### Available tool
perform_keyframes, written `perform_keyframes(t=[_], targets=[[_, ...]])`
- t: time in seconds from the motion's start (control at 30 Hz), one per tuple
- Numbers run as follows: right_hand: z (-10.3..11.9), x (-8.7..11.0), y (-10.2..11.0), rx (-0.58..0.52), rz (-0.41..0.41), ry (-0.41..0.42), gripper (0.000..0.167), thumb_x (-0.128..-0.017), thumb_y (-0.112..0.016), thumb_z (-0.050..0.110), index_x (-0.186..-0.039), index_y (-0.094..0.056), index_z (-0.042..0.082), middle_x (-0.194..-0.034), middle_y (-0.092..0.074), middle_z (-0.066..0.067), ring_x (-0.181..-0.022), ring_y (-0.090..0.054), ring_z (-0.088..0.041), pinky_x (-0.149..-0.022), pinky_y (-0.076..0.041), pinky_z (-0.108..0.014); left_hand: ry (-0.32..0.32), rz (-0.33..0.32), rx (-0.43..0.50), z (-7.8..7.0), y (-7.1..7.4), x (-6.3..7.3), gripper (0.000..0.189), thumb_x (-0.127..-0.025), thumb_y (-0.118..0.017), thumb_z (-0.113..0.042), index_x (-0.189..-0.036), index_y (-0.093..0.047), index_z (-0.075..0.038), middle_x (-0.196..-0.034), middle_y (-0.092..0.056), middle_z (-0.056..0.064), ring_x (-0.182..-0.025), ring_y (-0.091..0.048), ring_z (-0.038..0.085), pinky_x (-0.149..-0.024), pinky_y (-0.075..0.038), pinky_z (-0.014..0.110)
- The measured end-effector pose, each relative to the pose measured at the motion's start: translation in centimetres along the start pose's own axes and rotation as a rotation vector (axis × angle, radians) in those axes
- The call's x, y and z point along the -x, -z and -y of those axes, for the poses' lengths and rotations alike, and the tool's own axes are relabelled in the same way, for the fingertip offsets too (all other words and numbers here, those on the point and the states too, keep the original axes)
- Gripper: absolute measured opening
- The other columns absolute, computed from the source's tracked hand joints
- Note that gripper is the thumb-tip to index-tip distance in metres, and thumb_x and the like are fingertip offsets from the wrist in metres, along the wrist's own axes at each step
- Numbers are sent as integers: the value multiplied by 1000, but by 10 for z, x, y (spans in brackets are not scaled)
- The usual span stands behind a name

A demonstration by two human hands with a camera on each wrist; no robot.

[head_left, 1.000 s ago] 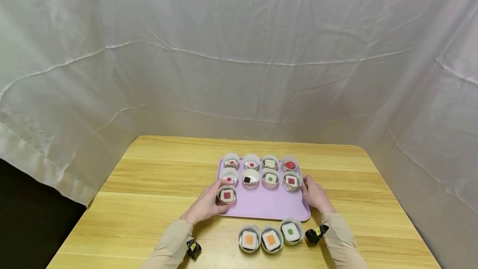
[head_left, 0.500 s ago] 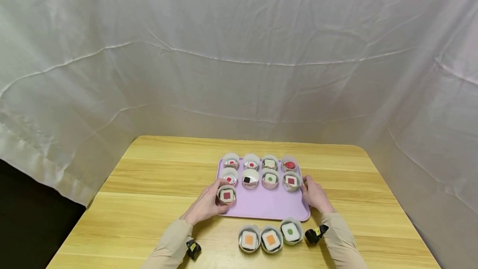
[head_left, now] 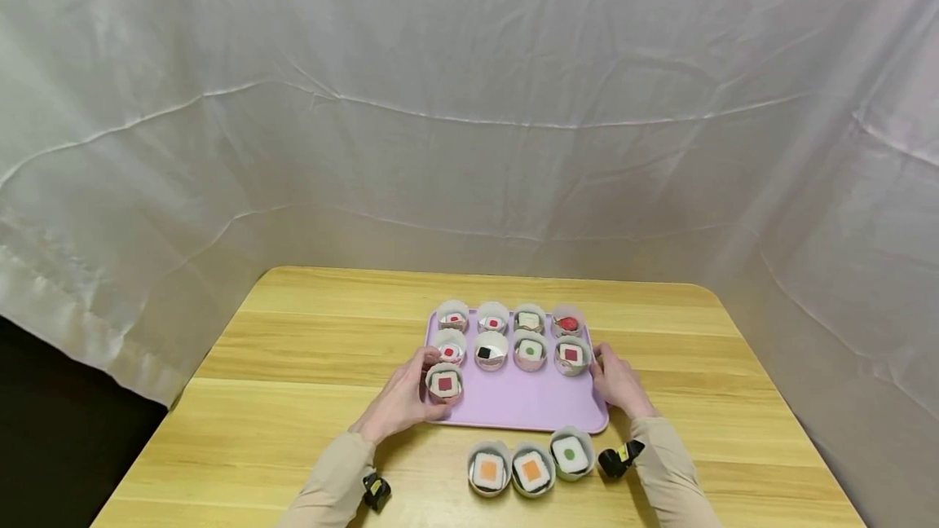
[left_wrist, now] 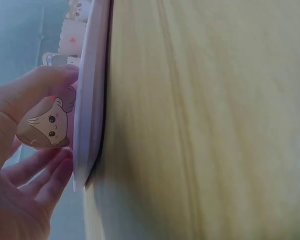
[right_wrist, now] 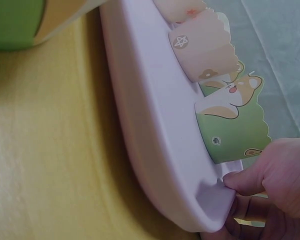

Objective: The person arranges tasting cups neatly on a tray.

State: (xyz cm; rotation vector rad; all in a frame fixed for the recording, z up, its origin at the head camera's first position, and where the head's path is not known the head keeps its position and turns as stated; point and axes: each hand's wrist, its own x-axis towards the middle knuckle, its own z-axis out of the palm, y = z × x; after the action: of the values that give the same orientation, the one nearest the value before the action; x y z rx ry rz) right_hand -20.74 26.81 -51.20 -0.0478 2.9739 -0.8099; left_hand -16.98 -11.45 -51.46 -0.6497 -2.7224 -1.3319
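A lilac tray lies on the wooden table. My left hand is curled round a scallop-edged paper cup at the tray's front left corner. That cup holds a white square piece with a dark red centre. In the left wrist view, my thumb and fingers lie on opposite sides of the cup, which bears a cartoon face. My right hand grips the tray's right edge; in the right wrist view, my thumb rests on the rim, beside a green paper cup.
Two rows of filled paper cups stand on the back half of the tray. In front of it, on the table, are two cups with orange-centred pieces and one green-centred. A pale curtain surrounds the table's far side.
My left index finger has shifted slightly back from the cup's rim. The cup keeps its place on the tray. My right hand stays at the tray's edge.
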Motion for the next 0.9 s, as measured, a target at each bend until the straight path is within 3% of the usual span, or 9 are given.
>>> perform_keyframes(t=[0.23,0.33,0.63,0.77,0.9], targets=[[0,0,-1,2,-9,10,24,-100,-49,10,-119,-52,-3,-106,-68,-24,-89,-66,-35,-76,-51,-52,0,-57,-55,-3,0,0,73,-67,-93,-23,-122,-49,-6,-115,-54,3,-107,-54,15,-99,-54,38],[0,0,-1,0,-4,7,24,-100,-49,10,-120,-52,-3,-106,-68,-24,-89,-66,-35,-77,-52,-52,-57,-97,-75,-3,0,0,64,-71,-90,-26,-117,-51,-5,-113,-55,7,-104,-53,18,-95,-54,36],[1,1,0,-10,9,-3,24,-101,-48,10,-120,-51,-3,-107,-68,-24,-92,-66,-37,-80,-52,-54,-256,-191,-50,-10,0,1,39,-80,-79,-15,-108,-55,-2,-102,-61,11,-92,-61,22,-82,-58,37],[2,1,1,-11,11,-3,24,-101,-48,10,-120,-51,-3,-107,-68,-24,-91,-66,-37,-79,-52,-54,-342,-150,-18,-14,0,1,34,-82,-76,-9,-108,-56,-1,-99,-64,12,-86,-64,22,-75,-59,32],[2,1,1,-6,10,-3,24,-101,-48,11,-120,-51,-3,-107,-68,-25,-91,-66,-37,-78,-52,-53,-372,0,19,-21,2,3,33,-82,-70,0,-111,-55,-3,-102,-66,13,-87,-66,23,-74,-60,29]])
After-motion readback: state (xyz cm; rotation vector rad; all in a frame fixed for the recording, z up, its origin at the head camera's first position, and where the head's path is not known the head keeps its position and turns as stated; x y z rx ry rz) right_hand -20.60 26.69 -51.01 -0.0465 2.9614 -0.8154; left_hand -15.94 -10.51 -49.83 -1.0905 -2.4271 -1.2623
